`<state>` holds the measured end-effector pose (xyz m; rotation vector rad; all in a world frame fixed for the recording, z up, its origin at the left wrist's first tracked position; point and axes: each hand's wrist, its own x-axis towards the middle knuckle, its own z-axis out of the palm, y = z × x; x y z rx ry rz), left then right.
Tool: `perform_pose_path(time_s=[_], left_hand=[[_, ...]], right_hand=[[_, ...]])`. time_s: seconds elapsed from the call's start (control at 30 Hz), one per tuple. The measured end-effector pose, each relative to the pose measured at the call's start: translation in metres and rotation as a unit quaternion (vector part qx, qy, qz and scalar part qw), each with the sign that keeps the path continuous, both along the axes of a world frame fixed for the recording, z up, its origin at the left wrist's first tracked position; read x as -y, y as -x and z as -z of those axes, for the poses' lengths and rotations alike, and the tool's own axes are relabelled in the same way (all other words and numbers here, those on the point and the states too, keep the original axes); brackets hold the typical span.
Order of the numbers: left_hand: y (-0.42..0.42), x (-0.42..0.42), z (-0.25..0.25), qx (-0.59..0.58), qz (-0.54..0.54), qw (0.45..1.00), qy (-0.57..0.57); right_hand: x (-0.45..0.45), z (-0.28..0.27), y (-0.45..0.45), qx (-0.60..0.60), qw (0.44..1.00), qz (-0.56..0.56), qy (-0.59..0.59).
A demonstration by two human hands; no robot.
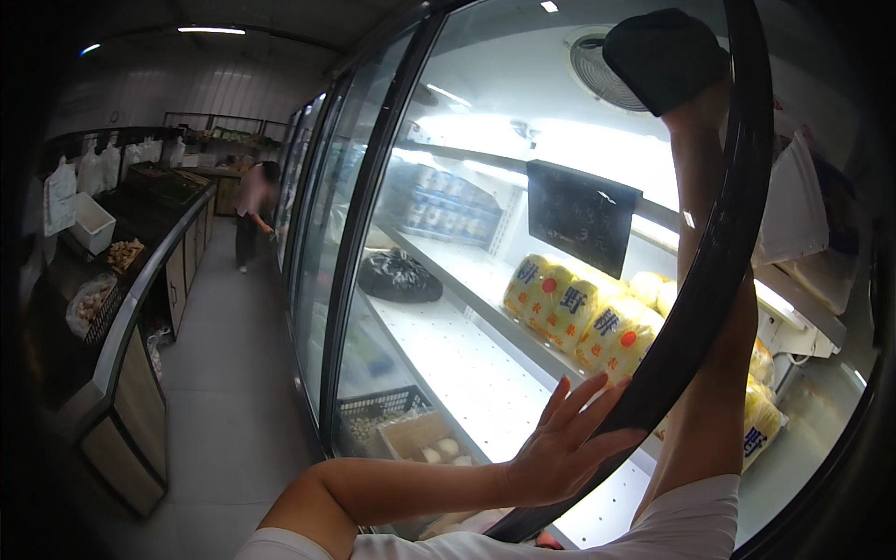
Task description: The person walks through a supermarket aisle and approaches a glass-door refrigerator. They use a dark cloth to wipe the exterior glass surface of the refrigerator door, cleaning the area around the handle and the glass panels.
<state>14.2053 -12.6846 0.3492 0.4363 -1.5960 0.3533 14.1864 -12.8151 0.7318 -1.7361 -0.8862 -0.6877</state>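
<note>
My left hand (577, 444), fingers spread, rests against the black frame (735, 231) of a glass door on a lit display cooler. My right arm reaches up behind that frame. At its end a dark cloth (665, 59) covers most of my right hand (700, 108), high in the view near a round vent; the fingers are hidden. Between the hands, a black price board (584, 217) with writing hangs from a shelf edge. Below it, yellow printed plastic packs of produce (584, 308) lie on the shelf.
A black plastic bag (399, 276) sits on a cooler shelf, above a black crate (381, 409). Across the aisle (224, 350) runs a counter (129, 336) with produce and a white foam box (91, 222). Further down, a person (257, 199) bends towards the coolers.
</note>
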Motion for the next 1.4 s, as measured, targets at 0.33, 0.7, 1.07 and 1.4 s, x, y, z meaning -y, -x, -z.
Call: perform_pose_path(time_s=[0.33,0.7,1.07,1.4], left_hand=[[0.003,-0.004,-0.004,-0.004,0.068,0.998,0.017],[-0.021,0.004,0.001,0.010,0.022,1.000,0.003],[0.016,0.004,-0.002,-0.032,0.078,0.995,0.048],[-0.002,-0.007,0.007,-0.021,0.066,0.998,0.003]], right_hand=[[-0.011,0.299,-0.055,-0.352,0.851,0.137,-0.365],[-0.034,0.099,0.036,0.040,0.972,0.229,-0.044],[-0.021,0.436,0.044,-0.151,0.789,0.388,-0.452],[-0.032,0.201,0.013,-0.106,0.941,0.284,-0.152]])
